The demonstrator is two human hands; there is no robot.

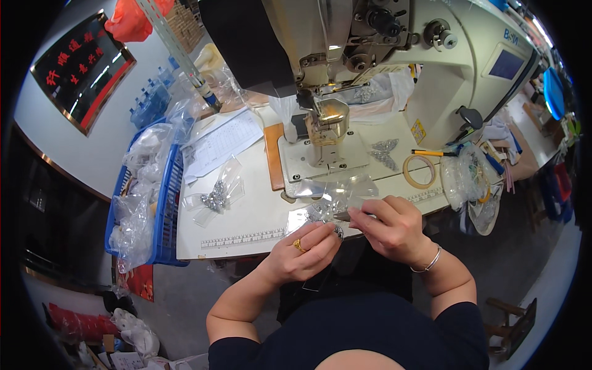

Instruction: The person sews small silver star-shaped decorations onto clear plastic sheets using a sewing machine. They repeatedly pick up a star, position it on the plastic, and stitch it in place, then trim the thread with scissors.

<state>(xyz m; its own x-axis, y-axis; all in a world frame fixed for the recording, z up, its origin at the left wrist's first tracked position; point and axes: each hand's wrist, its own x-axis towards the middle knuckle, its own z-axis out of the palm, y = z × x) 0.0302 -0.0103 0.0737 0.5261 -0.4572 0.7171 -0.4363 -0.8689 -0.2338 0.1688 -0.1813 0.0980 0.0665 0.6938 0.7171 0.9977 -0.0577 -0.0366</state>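
Observation:
At the table's front edge my left hand (303,251), with a gold ring on it, is closed on a clear plastic strap piece with a silver rhinestone ornament (317,213). Its see-through bands (336,188) spread toward the sewing machine. Close on the right, my right hand (390,227) pinches something thin and dark beside the ornament; its kind is too small to tell. A similar clear piece with a silver butterfly-shaped ornament (216,196) lies to the left. Another loose silver ornament (384,153) rests on the machine bed to the right.
The sewing machine (450,55) stands ahead, its post (327,145) just beyond my hands. A blue basket (168,216) of plastic-wrapped goods is at left, near paper sheets (225,145). Right are a tape roll (419,171), an orange-yellow pen (435,153) and plastic bags (472,176).

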